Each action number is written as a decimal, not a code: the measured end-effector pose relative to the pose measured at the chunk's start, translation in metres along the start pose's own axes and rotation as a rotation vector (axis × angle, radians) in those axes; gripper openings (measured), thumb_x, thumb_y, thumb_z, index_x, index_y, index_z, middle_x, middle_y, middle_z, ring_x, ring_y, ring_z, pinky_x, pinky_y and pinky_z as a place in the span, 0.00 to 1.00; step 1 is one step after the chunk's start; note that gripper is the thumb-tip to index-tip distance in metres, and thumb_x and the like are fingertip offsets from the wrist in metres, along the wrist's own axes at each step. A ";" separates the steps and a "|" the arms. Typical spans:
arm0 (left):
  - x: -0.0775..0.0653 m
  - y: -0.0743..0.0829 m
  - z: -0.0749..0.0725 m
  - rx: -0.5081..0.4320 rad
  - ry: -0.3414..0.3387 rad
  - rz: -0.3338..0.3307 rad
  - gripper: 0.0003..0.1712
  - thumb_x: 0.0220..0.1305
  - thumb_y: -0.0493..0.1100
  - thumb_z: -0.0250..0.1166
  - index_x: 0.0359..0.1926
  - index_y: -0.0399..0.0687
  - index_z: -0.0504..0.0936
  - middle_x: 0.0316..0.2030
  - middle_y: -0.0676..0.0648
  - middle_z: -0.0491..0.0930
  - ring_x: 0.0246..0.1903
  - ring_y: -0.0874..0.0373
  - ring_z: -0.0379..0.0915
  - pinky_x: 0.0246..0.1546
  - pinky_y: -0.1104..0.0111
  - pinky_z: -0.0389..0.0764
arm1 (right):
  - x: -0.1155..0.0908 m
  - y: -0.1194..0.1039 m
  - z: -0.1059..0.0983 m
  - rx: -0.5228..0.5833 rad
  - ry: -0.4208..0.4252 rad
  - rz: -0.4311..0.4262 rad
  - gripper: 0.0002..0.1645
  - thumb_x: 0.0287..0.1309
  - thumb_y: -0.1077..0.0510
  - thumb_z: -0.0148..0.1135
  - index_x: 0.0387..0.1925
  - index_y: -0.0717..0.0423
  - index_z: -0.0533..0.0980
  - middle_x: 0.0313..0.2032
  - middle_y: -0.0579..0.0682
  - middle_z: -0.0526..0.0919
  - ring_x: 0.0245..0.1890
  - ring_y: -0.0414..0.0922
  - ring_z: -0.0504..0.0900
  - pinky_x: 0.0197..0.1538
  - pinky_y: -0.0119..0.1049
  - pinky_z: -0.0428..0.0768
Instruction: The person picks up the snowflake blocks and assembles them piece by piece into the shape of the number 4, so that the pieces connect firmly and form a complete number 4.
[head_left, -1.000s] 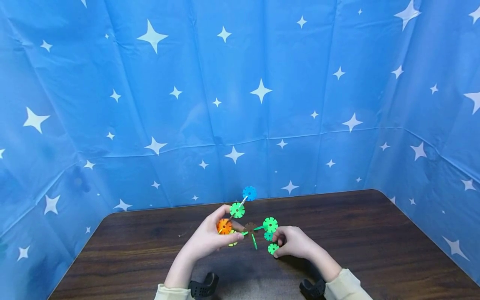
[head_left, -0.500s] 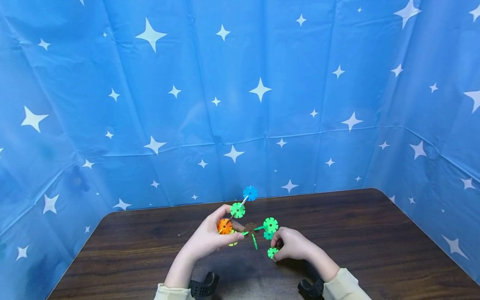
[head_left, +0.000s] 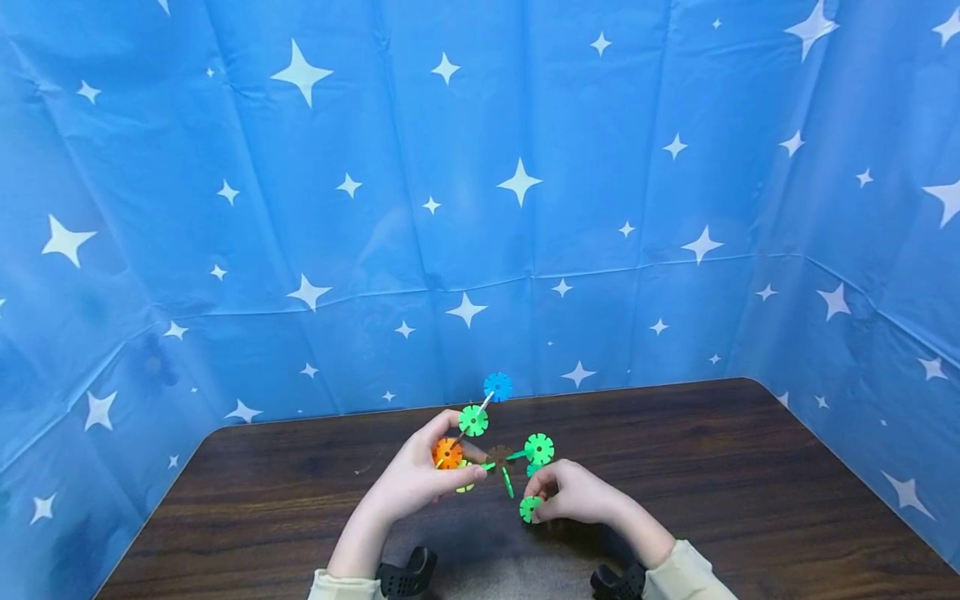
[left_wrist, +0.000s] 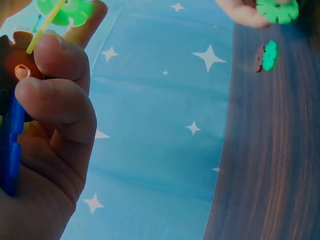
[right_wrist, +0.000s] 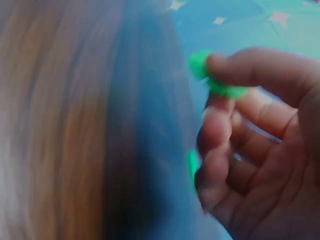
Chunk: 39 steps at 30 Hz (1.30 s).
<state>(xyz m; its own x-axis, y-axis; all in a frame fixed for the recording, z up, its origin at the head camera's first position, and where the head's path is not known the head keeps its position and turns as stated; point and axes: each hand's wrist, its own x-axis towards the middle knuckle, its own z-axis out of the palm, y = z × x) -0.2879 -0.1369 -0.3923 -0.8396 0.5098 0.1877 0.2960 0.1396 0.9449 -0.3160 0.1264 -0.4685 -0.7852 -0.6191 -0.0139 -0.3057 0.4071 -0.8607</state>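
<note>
My left hand (head_left: 417,473) holds up a joined structure of notched plastic snowflake discs. On it show an orange disc (head_left: 448,453), a green disc (head_left: 473,421), a blue disc (head_left: 498,387) at the far tip, a brown disc (head_left: 499,455) and another green disc (head_left: 539,448) out to the right. Fingers and thumb curl round its left part, partly hiding it; a dark blue disc (left_wrist: 14,145) lies along the palm. Between thumb and fingers, my right hand (head_left: 577,493) pinches a loose green disc (head_left: 530,509), blurred in the right wrist view, below and right of the structure.
A teal disc (left_wrist: 270,55) and a brown disc (left_wrist: 259,59) appear against the dark wood table (head_left: 300,500), close to the right hand. A blue curtain (head_left: 480,208) with white stars surrounds the table's back and sides.
My right hand has moved left with the green disc, bringing it closer under the structure. The left hand and its structure stay nearly where they were.
</note>
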 end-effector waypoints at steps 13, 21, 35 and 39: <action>-0.001 0.002 -0.002 0.011 0.056 0.012 0.31 0.57 0.40 0.72 0.60 0.47 0.69 0.42 0.41 0.83 0.15 0.58 0.65 0.12 0.70 0.67 | -0.005 -0.038 0.009 0.242 -0.013 -0.136 0.10 0.59 0.62 0.64 0.35 0.69 0.81 0.24 0.46 0.79 0.19 0.37 0.74 0.25 0.31 0.77; -0.002 0.003 -0.001 -0.003 0.048 0.018 0.30 0.58 0.39 0.71 0.59 0.47 0.69 0.42 0.42 0.83 0.14 0.59 0.63 0.11 0.69 0.66 | -0.008 -0.047 0.010 0.308 -0.017 -0.132 0.11 0.62 0.63 0.60 0.38 0.71 0.77 0.30 0.66 0.80 0.25 0.43 0.82 0.27 0.41 0.83; -0.002 0.003 -0.001 0.008 0.063 0.021 0.30 0.57 0.42 0.73 0.58 0.47 0.70 0.41 0.43 0.84 0.14 0.60 0.63 0.12 0.70 0.67 | -0.010 -0.052 0.013 0.576 -0.093 -0.106 0.09 0.63 0.65 0.56 0.42 0.69 0.71 0.35 0.62 0.85 0.21 0.41 0.84 0.24 0.34 0.82; -0.001 0.003 -0.001 0.001 0.060 0.023 0.30 0.57 0.41 0.72 0.58 0.47 0.70 0.41 0.43 0.83 0.14 0.60 0.63 0.12 0.71 0.67 | -0.009 -0.050 0.015 0.619 -0.110 -0.099 0.07 0.62 0.67 0.54 0.42 0.67 0.69 0.31 0.56 0.84 0.20 0.40 0.83 0.23 0.33 0.81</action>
<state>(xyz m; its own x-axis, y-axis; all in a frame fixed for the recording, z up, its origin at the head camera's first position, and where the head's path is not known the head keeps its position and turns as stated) -0.2865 -0.1383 -0.3894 -0.8585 0.4608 0.2250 0.3157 0.1292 0.9400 -0.2852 0.1013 -0.4329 -0.6990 -0.7128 0.0570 0.0200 -0.0991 -0.9949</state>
